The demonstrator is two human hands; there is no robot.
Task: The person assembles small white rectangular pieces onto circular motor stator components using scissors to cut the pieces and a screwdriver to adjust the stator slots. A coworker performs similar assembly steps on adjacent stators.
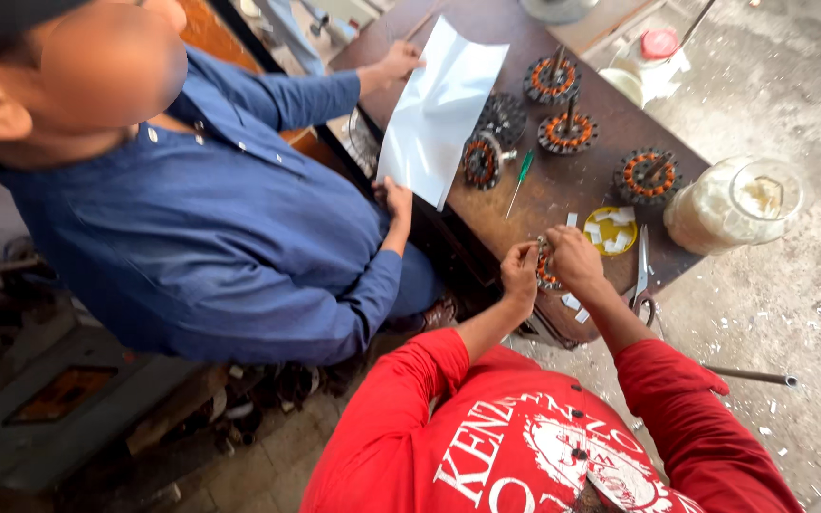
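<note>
From the head camera we look down on a dark brown wooden table (563, 195) with two people at its edge. In the foreground, red sleeves lead up to our own two hands. Our left hand (521, 269) and our right hand (574, 258) are both closed around a small round motor stator (545, 269) with copper-coloured windings, holding it at the near edge of the table; the fingers of both hands pinch its rim, and most of it is hidden between them.

Just beside the right hand lie a pair of scissors (641, 275) and a yellow lid (610, 230) filled with small white paper slips; a few more slips lie loose on the table under the hands. Farther up the table stand other wound stators (650, 175), a green-handled screwdriver (521, 180) and a large glass jar (734, 202) lying near the table's right corner.

On the left, a co-worker in a blue shirt (201, 237) holds a big white sheet (437, 109) flat over the table, one hand at its far top corner and the other at its near bottom edge. The concrete floor (791, 85) at the right is strewn with small white scraps.
</note>
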